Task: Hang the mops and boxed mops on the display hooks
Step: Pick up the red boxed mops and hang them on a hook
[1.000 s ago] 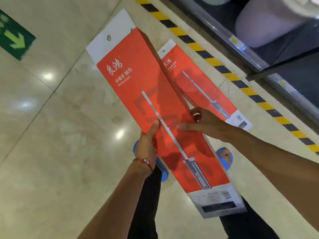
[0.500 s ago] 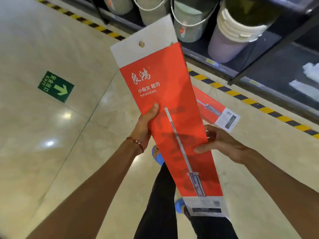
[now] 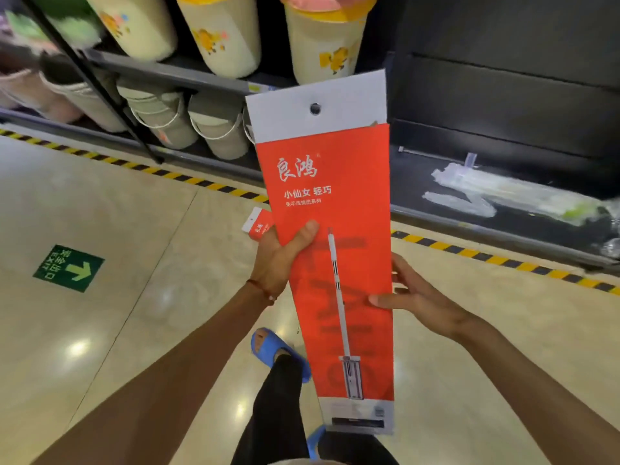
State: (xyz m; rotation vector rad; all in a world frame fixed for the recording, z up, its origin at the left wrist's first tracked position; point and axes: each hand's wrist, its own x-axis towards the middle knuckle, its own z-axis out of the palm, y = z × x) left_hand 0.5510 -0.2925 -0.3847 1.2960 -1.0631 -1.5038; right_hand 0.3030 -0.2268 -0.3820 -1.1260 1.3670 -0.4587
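I hold a long red boxed mop (image 3: 335,209) upright in front of me, its white tab with a round hanging hole at the top. My left hand (image 3: 281,260) grips its left edge, thumb across the red front. My right hand (image 3: 412,295) holds the right edge lower down, thumb on the front and fingers behind. A second red boxed mop (image 3: 259,226) lies on the floor behind, mostly hidden by the held box. Plastic-wrapped mops (image 3: 496,193) lie on the low dark shelf at the right.
Shelves with stacked pails (image 3: 214,125) and flowered bins (image 3: 224,31) stand ahead at the left. A dark back panel (image 3: 503,95) with a metal hook (image 3: 422,153) fills the right. A yellow-black stripe (image 3: 503,261) marks the shelf base. My feet in blue slippers (image 3: 268,347) stand below.
The box has swung up from slanting to nearly upright and moved right toward the dark panel. My view has lifted from the floor to the shelves. Both hands keep their hold.
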